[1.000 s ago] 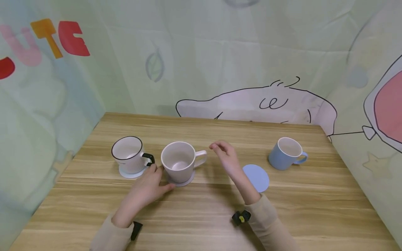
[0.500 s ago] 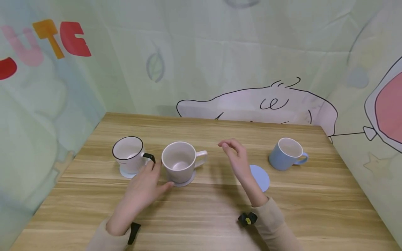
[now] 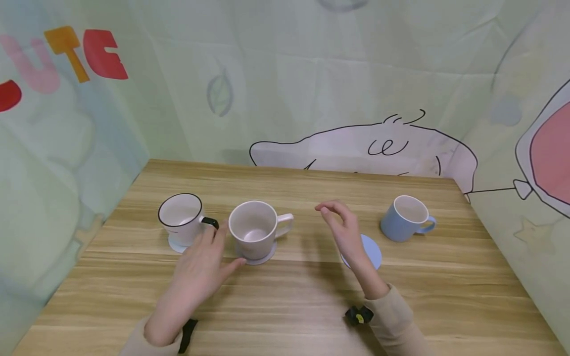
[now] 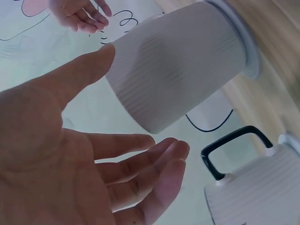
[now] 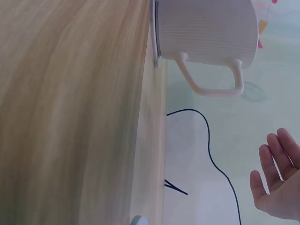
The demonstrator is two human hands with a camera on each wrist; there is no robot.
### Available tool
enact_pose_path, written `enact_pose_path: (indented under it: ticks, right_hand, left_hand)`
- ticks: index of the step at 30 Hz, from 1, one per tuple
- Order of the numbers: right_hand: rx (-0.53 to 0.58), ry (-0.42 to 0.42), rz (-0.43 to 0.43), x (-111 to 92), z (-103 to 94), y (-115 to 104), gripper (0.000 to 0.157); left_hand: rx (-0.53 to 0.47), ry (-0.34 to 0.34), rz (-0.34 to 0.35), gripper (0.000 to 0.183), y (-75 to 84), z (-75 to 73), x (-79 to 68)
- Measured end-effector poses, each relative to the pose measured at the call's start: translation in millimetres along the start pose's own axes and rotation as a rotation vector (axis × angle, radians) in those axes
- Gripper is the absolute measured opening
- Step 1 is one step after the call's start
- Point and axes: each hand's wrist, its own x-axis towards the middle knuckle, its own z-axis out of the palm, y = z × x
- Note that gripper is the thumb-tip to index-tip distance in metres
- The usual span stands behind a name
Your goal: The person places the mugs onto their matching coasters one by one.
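While the left hand (image 3: 198,269) holds nothing, its thumb and fingers relaxed and apart, the plain white mug (image 3: 255,235) stands upright just ahead and to its right on a pale coaster (image 3: 265,258); whether thumb and mug touch is hard to tell. To that mug's right, the right hand (image 3: 345,232) hangs with loosely bent fingers, gripping nothing, clear of the white handle (image 5: 218,92) that points its way. Ceramic by its look, the mug should be stiff, fairly heavy and breakable, its ribbed wall perhaps less slippery than smooth glaze. The handle seems the surest hold. Beyond the right hand, to its right, the blue mug (image 3: 403,222) probably handles alike.
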Motion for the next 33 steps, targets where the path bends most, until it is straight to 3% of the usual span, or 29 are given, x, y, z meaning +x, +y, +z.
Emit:
enact_pose_path:
  ticks: [11, 21, 33]
  right_hand:
    - [0.029, -0.023, -0.1, -8.2, -7.0, 4.2, 0.017]
    - [-0.033, -0.07, -0.116, -12.8, -17.3, 3.5, 0.018]
    - [-0.025, -0.062, -0.136, -18.2, -26.4, 6.2, 0.018]
  left_hand:
    - [-0.016, 0.032, 0.006, 0.079, 10.2, -8.8, -5.4]
    - [-0.027, 0.046, 0.084, 0.08, 24.8, -14.7, -9.0]
    - [-0.103, 0.056, 0.136, 0.079, 38.2, -5.4, -8.1]
